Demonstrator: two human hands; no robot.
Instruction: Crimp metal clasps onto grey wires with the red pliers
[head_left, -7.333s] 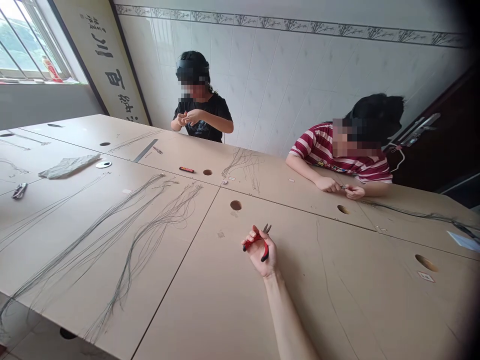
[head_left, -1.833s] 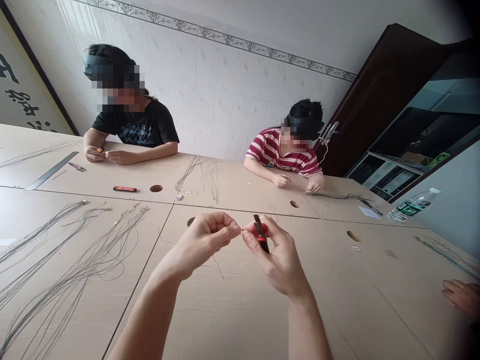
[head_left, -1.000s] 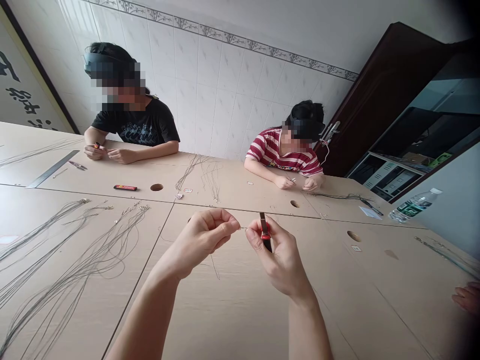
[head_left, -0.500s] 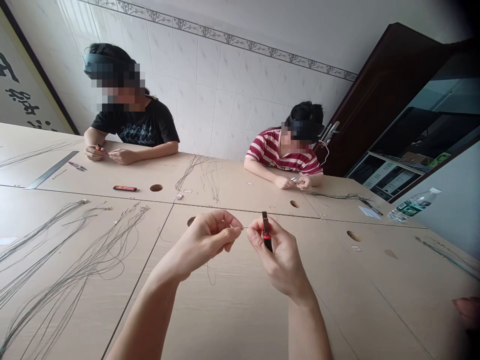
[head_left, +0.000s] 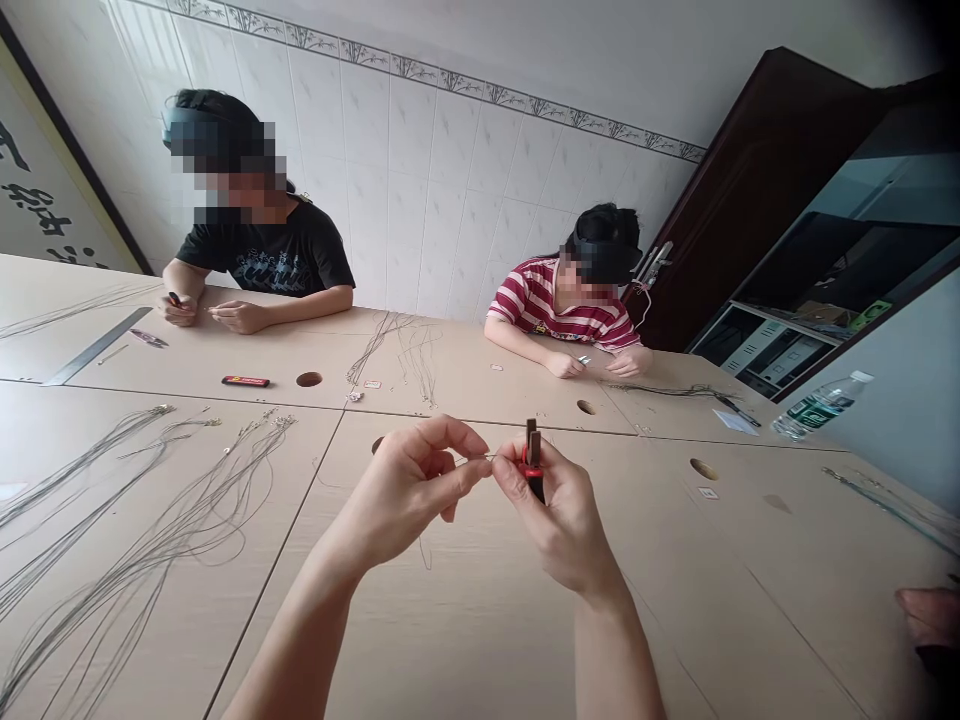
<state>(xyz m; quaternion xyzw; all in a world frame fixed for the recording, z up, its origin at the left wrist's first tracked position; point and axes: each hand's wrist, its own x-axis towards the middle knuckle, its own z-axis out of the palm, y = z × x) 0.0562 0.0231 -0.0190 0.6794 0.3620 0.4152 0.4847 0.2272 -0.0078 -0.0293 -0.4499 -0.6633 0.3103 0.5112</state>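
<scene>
My left hand (head_left: 420,480) is closed, its thumb and forefinger pinching a thin cord (head_left: 427,552) whose loose end hangs below the palm. Close against it, my right hand (head_left: 551,510) is closed around small pliers (head_left: 533,465) with red and black handles. The plier jaws point upward and stand slightly apart. The right thumb and forefinger also meet at the cord where both sets of fingertips come together. Whatever tiny part sits between the fingertips is too small to make out.
Bundles of dark cords (head_left: 172,520) lie on the table at left. A red-black case (head_left: 246,381), a steel ruler (head_left: 97,345) and a water bottle (head_left: 821,405) are farther out. Two people sit opposite, one in black (head_left: 270,260), one in stripes (head_left: 555,300). Another hand (head_left: 930,615) shows at right.
My hands have come closer, so the fingertips now nearly touch. The plier jaws have turned and show a gap. Across the table, the striped-shirt person's hands have moved apart.
</scene>
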